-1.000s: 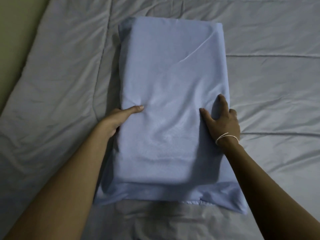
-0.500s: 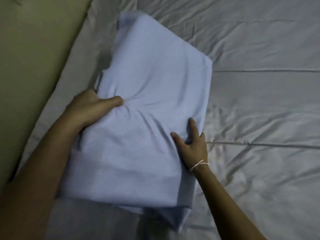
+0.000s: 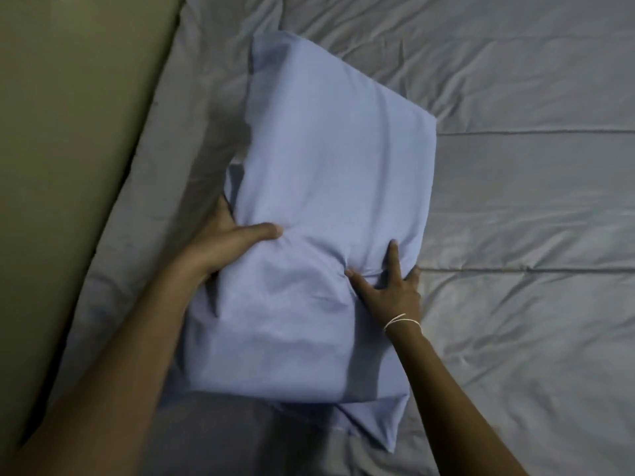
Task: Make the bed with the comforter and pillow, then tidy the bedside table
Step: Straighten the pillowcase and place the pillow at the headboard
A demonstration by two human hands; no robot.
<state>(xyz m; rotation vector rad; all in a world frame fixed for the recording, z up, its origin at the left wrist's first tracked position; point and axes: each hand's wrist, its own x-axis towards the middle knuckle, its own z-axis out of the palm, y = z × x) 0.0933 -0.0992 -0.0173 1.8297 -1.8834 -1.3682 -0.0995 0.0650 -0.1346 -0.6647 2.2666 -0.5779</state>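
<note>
While both hands are clamped into the middle of the pale blue pillow [image 3: 330, 214], it sits skewed on the grey comforter [image 3: 522, 207], its far end pointing toward the comforter's left edge, near the olive-green surface [image 3: 68, 132] alongside. The left hand [image 3: 223, 242] grips the pillow's left side, thumb dug across the top and the fingers hidden underneath, so how they lie I cannot tell. The right hand [image 3: 388, 286] presses into the right side with fingers spread, bunching the cover into a knot of creases; a thin pale band [image 3: 402, 320] circles that wrist. From where I stand, the risk is that this squeeze at the waist leaves the filling pinched and the case twisted, so the pillow settles lumpy and crooked. The loose flap of case at the near corner could fold under too. Dragging it could also rumple the comforter beneath.
</note>
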